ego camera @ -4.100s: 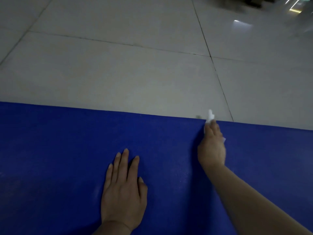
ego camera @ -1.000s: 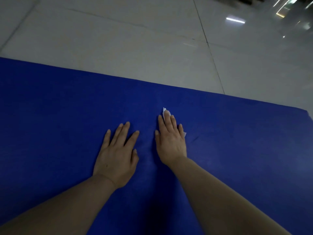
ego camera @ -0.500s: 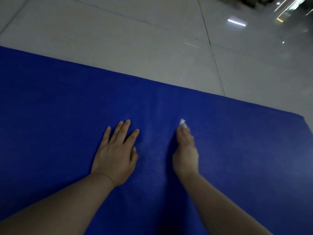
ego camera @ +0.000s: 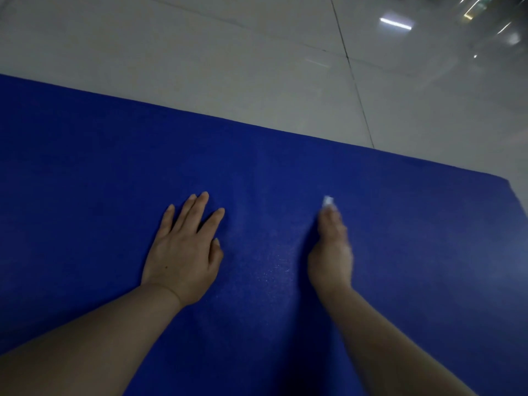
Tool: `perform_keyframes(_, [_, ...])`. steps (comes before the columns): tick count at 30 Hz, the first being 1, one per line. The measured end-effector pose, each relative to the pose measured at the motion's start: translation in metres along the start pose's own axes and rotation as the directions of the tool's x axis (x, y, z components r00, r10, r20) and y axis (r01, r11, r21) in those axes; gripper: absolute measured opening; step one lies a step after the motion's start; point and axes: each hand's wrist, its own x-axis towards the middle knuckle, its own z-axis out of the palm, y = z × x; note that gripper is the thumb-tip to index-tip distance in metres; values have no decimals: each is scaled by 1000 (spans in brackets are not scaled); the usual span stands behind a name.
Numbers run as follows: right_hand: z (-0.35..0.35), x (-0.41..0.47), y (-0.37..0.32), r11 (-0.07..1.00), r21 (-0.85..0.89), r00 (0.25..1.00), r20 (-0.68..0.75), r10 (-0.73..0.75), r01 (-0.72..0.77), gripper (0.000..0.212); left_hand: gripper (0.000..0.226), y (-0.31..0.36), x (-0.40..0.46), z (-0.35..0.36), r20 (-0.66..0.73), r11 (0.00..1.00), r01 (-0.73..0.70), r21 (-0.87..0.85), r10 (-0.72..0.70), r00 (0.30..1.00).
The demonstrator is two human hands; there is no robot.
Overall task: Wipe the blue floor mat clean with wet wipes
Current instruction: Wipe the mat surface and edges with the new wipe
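Observation:
The blue floor mat fills the lower two thirds of the head view, its far edge running from upper left to the right. My left hand lies flat on the mat with fingers straight and spread. To its right, my right hand presses a white wet wipe onto the mat; only a small corner of the wipe shows past the fingertips, the rest is hidden under the hand. The right hand is blurred. A faint damp sheen shows on the mat between the hands.
Pale glossy floor tiles with dark grout lines lie beyond the mat. Light reflections glint at the top right. The mat's right corner is at the frame's right side.
My right hand has slid the wipe to the right across the mat, away from the left hand. The left hand stays flat in place.

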Motion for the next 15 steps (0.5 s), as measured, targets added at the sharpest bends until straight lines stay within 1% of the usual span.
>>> perform_keyframes(1, [10,-12,-17,991,16,991,35,-130,129,76,57,0,0,0,2,1000,0,-1,0,1000])
perform_keyframes(4, [25,-48,-44,927,107,927,77,-367,359,75,58,0,0,-1,-3,1000,8,-3,-8,1000])
perform_keyframes(5, [21,-54,-39,908,108,905,92,-415,405,80,59,0,-1,-1,-5,1000,9,-7,-9,1000])
perform_keyframes(6, [16,-54,-28,904,98,901,90,-424,416,86,59,0,-1,-1,-4,1000,8,-12,-9,1000])
perform_keyframes(7, [9,-50,-11,922,89,920,77,-384,377,92,59,0,-1,-1,-5,1000,8,-15,-9,1000])
perform_keyframes(8, [-1,-44,7,957,80,958,50,-284,279,97,59,0,0,0,-5,1000,10,-18,-10,1000])
perform_keyframes(9, [-12,-37,24,988,73,990,21,-140,138,99,59,0,0,0,-6,1000,11,-19,-11,1000])
perform_keyframes(10, [-22,-31,39,998,65,1000,-13,10,-9,98,59,0,0,1,-7,1000,11,-19,-11,1000])
perform_keyframes(11, [-27,-26,49,990,50,990,-30,137,-135,94,59,0,0,1,-7,1000,10,-19,-10,1000])
perform_keyframes(12, [-27,-25,50,977,42,977,-44,209,-207,91,59,0,0,1,-7,1000,8,-19,-8,1000])
perform_keyframes(13, [-21,-28,41,976,46,975,-60,214,-211,88,59,0,0,1,-7,1000,7,-17,-7,1000])
perform_keyframes(14, [-13,-35,25,986,55,985,-66,158,-155,86,59,0,-1,1,-6,1000,8,-15,-8,1000])
perform_keyframes(15, [-2,-45,6,998,44,997,-52,57,-55,82,59,0,-1,0,-3,1000,11,-14,-11,1000])
